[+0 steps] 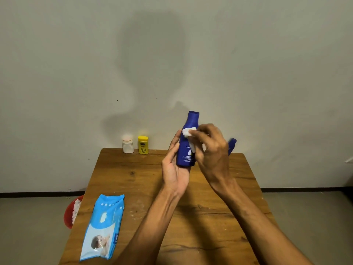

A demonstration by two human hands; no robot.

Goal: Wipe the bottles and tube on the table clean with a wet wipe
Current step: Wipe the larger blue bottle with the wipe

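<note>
L hand point(174, 169) grips blue btl point(186, 150) upright, above table point(133, 178), far right. R hand point(212, 150) pinches wipe point(188, 131), pressing it to btl's shoulder. Yellow btl point(143, 145) & white btl point(127, 144) at table's far-left edge; pack point(104, 226) on its near left.

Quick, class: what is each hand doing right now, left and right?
Left hand: holds the blue bottle upright.
Right hand: pinches the wet wipe against the bottle's shoulder.

Left grip point(174, 169) holds the blue bottle point(184, 152) upright; right grip point(212, 150) presses a wet wipe point(188, 131) against it.
</note>
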